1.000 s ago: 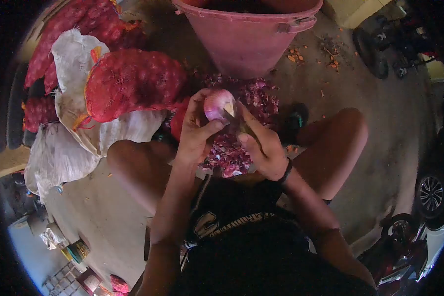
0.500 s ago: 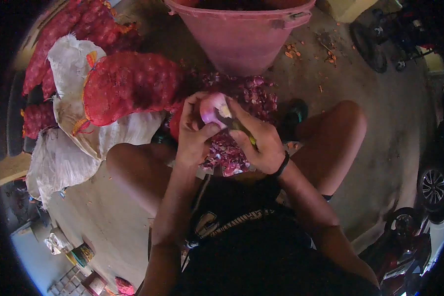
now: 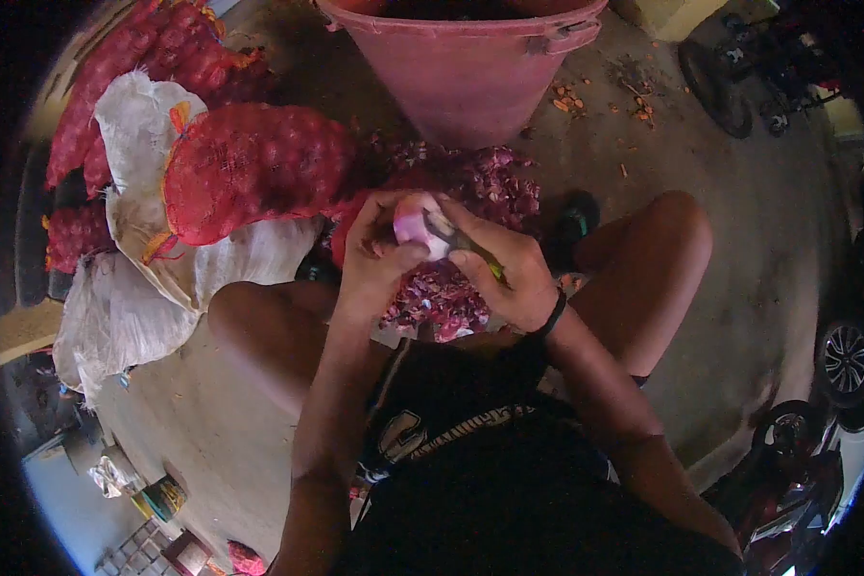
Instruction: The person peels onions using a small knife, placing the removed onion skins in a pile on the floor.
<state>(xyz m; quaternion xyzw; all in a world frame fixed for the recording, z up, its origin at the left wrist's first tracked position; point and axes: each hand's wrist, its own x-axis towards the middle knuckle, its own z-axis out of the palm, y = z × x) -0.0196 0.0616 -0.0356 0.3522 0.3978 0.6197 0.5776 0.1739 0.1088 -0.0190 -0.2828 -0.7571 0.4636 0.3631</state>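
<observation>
A peeled pink-purple onion (image 3: 412,224) is gripped in my left hand (image 3: 369,252), its fingers wrapped round the far side and the thumb on the near side. My right hand (image 3: 516,274) closes on a small knife (image 3: 495,270) with a yellow-green handle. The dark blade lies against the onion's right side, by its pale end, and my right fingers partly hide it. Below both hands, between my legs, is a heap of purple onion skins (image 3: 439,300).
A big pink bin (image 3: 466,82) stands ahead. Red mesh sacks of onions (image 3: 259,171) lie at the left, beside white woven sacks (image 3: 120,312). Orange scraps (image 3: 567,99) dot the floor beyond the bin. Motorbikes (image 3: 787,451) stand along the right edge.
The onion has turned a little in my left hand, and the knife blade now covers more of its pale end. My right hand has shifted slightly nearer to me.
</observation>
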